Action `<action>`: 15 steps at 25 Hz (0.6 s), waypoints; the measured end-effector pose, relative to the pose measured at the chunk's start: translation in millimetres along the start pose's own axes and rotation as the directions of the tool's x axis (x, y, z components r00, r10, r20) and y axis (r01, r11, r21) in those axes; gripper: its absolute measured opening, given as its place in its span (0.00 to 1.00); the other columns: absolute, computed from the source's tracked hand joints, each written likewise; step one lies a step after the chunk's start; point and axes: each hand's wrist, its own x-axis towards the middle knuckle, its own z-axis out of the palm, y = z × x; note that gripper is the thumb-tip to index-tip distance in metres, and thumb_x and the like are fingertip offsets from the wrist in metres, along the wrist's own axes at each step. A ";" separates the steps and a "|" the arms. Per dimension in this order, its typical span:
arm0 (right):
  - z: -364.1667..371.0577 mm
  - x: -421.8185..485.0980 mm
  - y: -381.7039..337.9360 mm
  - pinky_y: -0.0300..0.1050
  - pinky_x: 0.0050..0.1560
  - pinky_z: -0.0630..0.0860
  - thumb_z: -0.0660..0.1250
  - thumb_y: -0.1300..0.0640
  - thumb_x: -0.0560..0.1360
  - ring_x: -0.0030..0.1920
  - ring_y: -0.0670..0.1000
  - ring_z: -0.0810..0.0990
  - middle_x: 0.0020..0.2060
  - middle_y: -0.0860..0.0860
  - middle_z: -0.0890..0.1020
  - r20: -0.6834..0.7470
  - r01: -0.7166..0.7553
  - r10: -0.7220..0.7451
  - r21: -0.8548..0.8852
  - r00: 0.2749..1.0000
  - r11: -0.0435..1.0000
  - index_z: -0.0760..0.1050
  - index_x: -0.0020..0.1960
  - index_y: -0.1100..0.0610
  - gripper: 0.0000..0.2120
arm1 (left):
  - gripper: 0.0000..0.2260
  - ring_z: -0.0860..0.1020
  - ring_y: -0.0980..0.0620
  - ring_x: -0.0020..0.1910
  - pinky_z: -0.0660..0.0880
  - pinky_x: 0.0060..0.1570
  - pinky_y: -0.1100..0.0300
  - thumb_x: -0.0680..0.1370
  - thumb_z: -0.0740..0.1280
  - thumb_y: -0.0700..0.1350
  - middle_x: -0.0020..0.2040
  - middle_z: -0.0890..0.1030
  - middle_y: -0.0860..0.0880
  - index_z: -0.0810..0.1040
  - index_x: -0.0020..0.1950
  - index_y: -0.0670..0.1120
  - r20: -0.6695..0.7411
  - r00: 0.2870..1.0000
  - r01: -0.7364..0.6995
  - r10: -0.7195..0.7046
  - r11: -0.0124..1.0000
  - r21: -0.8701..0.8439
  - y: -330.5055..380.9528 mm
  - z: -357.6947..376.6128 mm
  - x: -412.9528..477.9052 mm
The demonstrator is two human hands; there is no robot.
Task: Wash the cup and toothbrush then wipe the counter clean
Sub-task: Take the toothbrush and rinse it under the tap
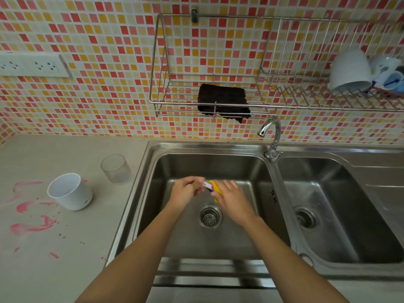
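Both hands over left sink basin point(258, 171): left hand point(185, 191) grips toothbrush point(207, 186), right hand point(231, 196) closed on yellow sponge point(215, 189) against it. White cup point(70, 192) on counter point(65, 259), well left.

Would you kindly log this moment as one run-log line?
step: scrubbing toothbrush | left hand: toothbrush | right hand: sponge | cup: counter | stains: unwiped

sink point(153, 171): brushed steel | tap point(272, 132): glossy chrome | counter point(65, 248): matt, smooth | rack point(209, 104): shiny wire
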 end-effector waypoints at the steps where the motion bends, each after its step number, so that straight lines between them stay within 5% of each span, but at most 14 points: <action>1: 0.1 0.9 0.2 0.48 0.48 0.73 0.50 0.41 0.72 0.46 0.57 0.77 0.47 0.53 0.81 -0.037 0.024 -0.026 -0.042 0.999 0.999 0.75 0.59 0.56 0.27 | 0.09 0.79 0.62 0.29 0.75 0.34 0.72 0.77 0.64 0.35 0.38 0.80 0.45 0.78 0.55 0.34 0.026 0.999 -0.022 0.021 1.000 0.016 1.5 -1.4 -0.2; 5: -0.8 2.5 -1.9 0.42 0.38 0.73 0.52 0.43 0.72 0.37 0.54 0.78 0.38 0.50 0.80 -0.096 0.045 -0.064 -0.186 0.993 0.982 0.77 0.50 0.56 0.22 | 0.06 0.80 0.62 0.33 0.77 0.41 0.69 0.77 0.65 0.36 0.42 0.81 0.44 0.80 0.52 0.38 0.104 0.977 -0.203 0.188 0.965 0.166 2.3 -7.8 -3.1; 10: -6.0 0.4 1.5 0.47 0.49 0.68 0.45 0.38 0.74 0.50 0.55 0.75 0.48 0.54 0.79 0.070 0.034 -0.039 0.071 0.997 0.997 0.73 0.55 0.57 0.29 | 0.07 0.77 0.60 0.40 0.70 0.44 0.74 0.77 0.66 0.40 0.44 0.82 0.51 0.82 0.52 0.42 0.271 0.824 -0.562 0.498 0.652 0.510 -10.6 -12.6 -4.9; 12: -4.8 -2.7 2.0 0.46 0.47 0.70 0.52 0.41 0.75 0.46 0.54 0.76 0.45 0.51 0.80 0.015 0.052 -0.051 -0.044 0.999 0.998 0.75 0.53 0.56 0.22 | 0.07 0.74 0.62 0.37 0.66 0.41 0.75 0.78 0.65 0.42 0.42 0.82 0.48 0.81 0.51 0.43 0.275 0.819 -0.563 0.504 0.613 0.554 -15.7 -12.9 -6.0; 15: 4.4 -9.0 0.9 0.41 0.40 0.66 0.55 0.45 0.72 0.36 0.51 0.76 0.37 0.47 0.79 -0.185 0.040 -0.108 -0.338 0.977 0.940 0.76 0.49 0.53 0.16 | 0.08 0.75 0.56 0.36 0.71 0.42 0.64 0.78 0.64 0.45 0.37 0.80 0.49 0.81 0.50 0.44 0.165 0.900 -0.422 0.403 0.712 0.561 -14.2 -3.8 -6.4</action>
